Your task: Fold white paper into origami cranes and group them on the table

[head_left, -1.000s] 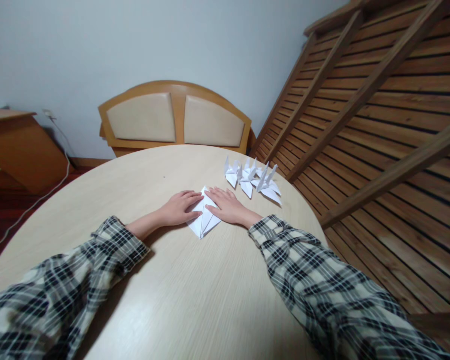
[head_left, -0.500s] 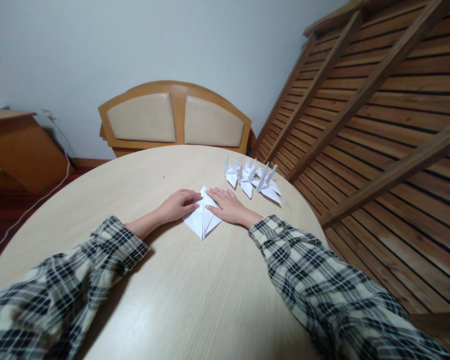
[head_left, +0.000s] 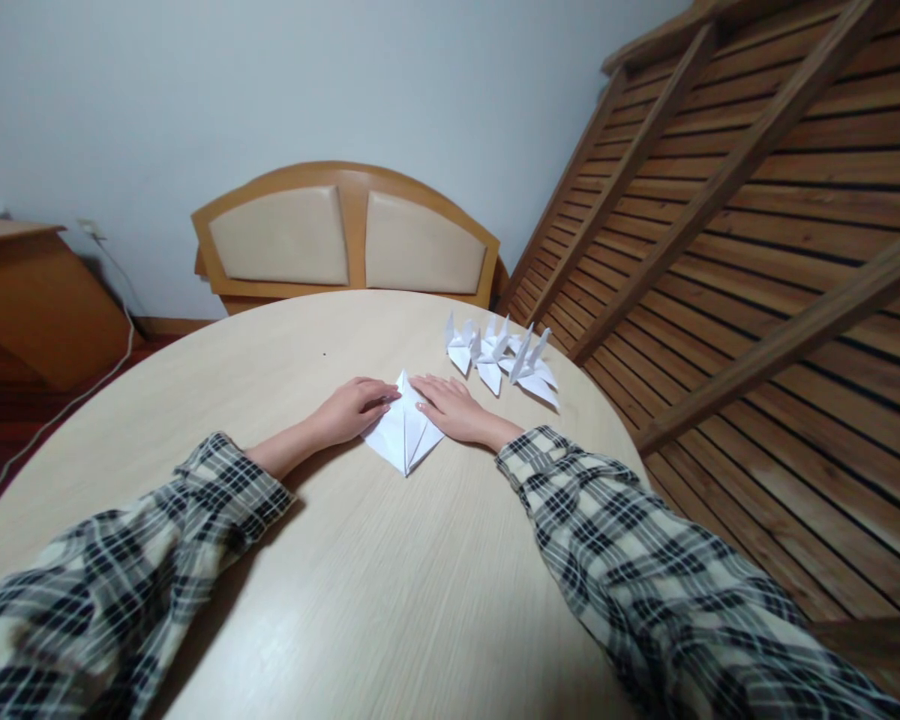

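A white sheet of paper, folded to a diamond with a centre crease [head_left: 405,437], lies flat on the round pale wooden table [head_left: 375,590]. My left hand [head_left: 352,408] rests at its left edge, fingers curled and tips touching the paper near the top corner. Flat on the paper's right side lies my right hand [head_left: 452,410], fingers stretched out and pressing it down. Both arms wear checked sleeves.
Several finished white paper cranes [head_left: 499,357] stand in a cluster beyond my right hand, near the table's far right rim. A wooden chair with padded back [head_left: 345,238] faces the table's far side. Slatted wooden wall on the right; a cable runs down at left.
My left hand has slid off the paper's left flap towards its top-left edge and curled its fingers. The right hand stays flat on the paper.
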Demonstrator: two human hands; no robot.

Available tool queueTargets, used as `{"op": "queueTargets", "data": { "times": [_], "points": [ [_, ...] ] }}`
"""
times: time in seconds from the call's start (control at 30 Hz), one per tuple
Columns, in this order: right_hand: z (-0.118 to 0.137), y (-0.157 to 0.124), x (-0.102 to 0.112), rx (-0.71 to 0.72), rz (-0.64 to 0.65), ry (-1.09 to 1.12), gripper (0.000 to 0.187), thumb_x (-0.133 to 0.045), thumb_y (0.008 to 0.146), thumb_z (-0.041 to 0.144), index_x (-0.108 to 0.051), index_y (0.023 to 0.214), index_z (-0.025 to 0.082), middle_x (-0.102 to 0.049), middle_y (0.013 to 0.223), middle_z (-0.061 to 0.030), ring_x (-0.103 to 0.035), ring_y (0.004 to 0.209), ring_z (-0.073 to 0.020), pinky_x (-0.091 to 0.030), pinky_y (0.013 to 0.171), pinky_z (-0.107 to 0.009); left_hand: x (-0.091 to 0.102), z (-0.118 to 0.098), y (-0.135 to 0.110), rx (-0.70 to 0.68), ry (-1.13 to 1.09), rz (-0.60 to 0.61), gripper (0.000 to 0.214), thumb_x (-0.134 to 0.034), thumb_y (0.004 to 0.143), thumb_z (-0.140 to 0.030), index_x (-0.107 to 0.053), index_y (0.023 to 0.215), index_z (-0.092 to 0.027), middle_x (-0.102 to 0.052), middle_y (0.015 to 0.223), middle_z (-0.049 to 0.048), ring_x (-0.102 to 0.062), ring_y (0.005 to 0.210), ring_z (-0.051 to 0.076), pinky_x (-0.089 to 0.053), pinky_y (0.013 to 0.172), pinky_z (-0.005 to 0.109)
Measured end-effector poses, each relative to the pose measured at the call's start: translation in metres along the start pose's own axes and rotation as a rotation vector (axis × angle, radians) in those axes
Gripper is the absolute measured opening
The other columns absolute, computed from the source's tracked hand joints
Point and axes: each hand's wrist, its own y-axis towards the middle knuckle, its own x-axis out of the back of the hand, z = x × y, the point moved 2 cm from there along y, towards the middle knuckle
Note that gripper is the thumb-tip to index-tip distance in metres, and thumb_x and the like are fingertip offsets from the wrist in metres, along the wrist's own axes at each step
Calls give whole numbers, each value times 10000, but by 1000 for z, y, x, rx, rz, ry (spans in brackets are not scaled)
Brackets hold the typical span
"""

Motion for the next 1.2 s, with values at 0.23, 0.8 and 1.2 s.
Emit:
{"op": "queueTargets", "data": {
  "times": [0.23, 0.8, 1.2],
  "points": [
    [-1, 0, -1, 12, -13, 26, 468, -322, 1041, 270, -428, 1495, 224, -423, 1569, -97, -345, 1471, -270, -237, 1195, -541, 0, -5, -2, -29, 59, 1, 345, -450, 951, -197, -671, 1216, -191, -698, 1259, 112, -611, 1167, 238, -470, 1041, 473],
    [-4, -4, 5, 125, -255, 314, 278, -568, 870, 72, -731, 1052, 204, -666, 1233, -84, -599, 1182, -187, -405, 1092, -428, -2, -1, -3, 45, -48, -32, 476, -424, 835, -106, -688, 1215, -221, -698, 1262, 100, -607, 1185, 258, -448, 1061, 498],
    [-6, -3, 8, 97, -400, 405, 219, -580, 903, 146, -759, 984, 243, -744, 1076, -54, -658, 1065, -188, -475, 1004, -423, 7, -3, -5, 318, -602, -165, 604, -256, 1008, -574, -628, 1260, -170, -667, 1305, 159, -623, 1188, 285, -474, 1045, 467]
  ]
}}
